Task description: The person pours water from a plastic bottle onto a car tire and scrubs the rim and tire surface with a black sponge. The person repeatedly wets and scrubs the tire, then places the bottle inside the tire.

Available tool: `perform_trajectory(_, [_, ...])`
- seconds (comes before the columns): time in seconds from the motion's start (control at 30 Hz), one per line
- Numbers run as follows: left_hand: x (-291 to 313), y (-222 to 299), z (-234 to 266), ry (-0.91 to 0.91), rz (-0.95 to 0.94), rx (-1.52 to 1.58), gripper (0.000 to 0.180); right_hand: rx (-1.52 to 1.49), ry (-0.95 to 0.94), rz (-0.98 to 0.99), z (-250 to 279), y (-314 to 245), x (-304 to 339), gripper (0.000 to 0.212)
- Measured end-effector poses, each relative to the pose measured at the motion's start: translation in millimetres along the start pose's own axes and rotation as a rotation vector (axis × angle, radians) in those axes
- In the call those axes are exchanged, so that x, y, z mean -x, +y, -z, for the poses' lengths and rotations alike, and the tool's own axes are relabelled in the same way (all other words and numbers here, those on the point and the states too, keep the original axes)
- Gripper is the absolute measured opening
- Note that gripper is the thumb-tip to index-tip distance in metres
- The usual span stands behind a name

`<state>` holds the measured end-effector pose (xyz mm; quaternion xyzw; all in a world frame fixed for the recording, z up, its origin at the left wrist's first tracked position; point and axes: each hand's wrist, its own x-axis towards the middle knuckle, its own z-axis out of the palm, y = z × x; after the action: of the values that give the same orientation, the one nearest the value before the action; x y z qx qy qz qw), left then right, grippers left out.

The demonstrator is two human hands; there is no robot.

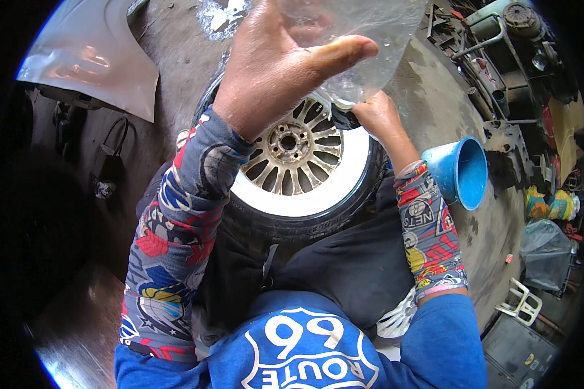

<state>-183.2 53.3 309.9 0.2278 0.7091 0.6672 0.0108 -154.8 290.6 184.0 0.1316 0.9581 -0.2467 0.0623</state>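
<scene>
A head-worn fisheye looks steeply down from above the blue shirt — left hand nearest the lens, wheel farther off, straight edges bowing outward.

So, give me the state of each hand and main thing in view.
Wheel: face up, stained brown.
Tyre: fitted around the wheel.
Clear plastic: held above the wheel.
Left hand: raised, thumb spread.
Right hand: curled at clear plastic's lower edge, grip unclear.
Blue bucket: uncovered.

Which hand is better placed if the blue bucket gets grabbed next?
Probably the right hand: it's nearer the blue bucket, which sits on that side of the wheel. The left hand is farther away, up at the clear plastic.
</scene>
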Motion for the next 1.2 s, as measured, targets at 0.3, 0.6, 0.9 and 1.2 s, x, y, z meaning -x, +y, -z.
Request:
perform_trajectory(0.3, [13,29,-1,-0.166,0.099,0.220,0.057,0.153,-0.189,0.116,-10,28,1,0.043])
perform_trajectory(0.6, [12,14,5,-0.176,-0.048,-0.121,0.055,0.211,-0.077,0.264,-15,24,-6,0.045])
perform_trajectory(0.9, [-4,-34,0,-0.035,-0.222,-0.006,0.065,0.056,0.016,0.034,13,-7,14,0.042])
perform_trajectory(1.2, [2,-16,-6,0.069,-0.200,-0.480,0.070,-0.514,0.276,-0.102,30,-11,10,0.042])
